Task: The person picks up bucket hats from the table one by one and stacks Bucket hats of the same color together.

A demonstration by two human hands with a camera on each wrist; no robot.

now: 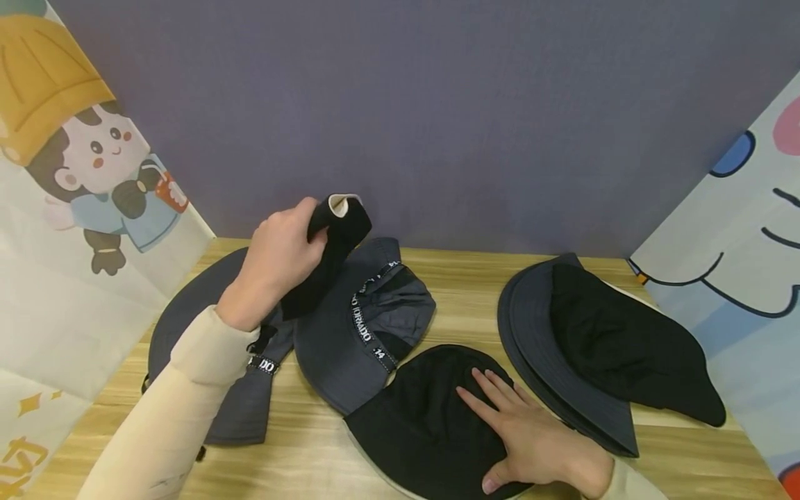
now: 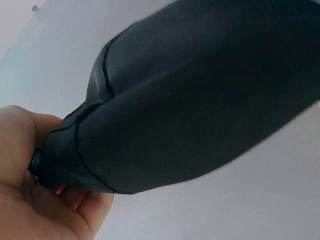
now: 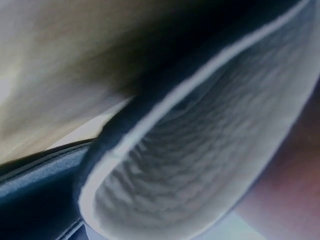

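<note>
The held hat (image 1: 340,239), black, is gripped between the curled fingers and thumb of the left hand (image 1: 278,253). It is raised just over the left edge of the cap (image 1: 331,361); whether the cap is touched by it cannot be told. A pale lining is shown at its folded top.

The fingers of the right hand (image 1: 531,437) are spread and nearly straight, laid across the flat hat (image 1: 419,423), also black. This hat is set in front of the cap and to its right, and the cap's brim is met by its edge.

The cap is grey and is crossed by a lettered band. Left of it, the grey hat (image 1: 240,417) is partly covered by the sleeve (image 1: 169,403). Well to the right of the cap, a grey brim (image 1: 531,326) is overlapped by a black piece (image 1: 625,340). All are backed by a grey panel (image 1: 412,125) behind the cap.
</note>
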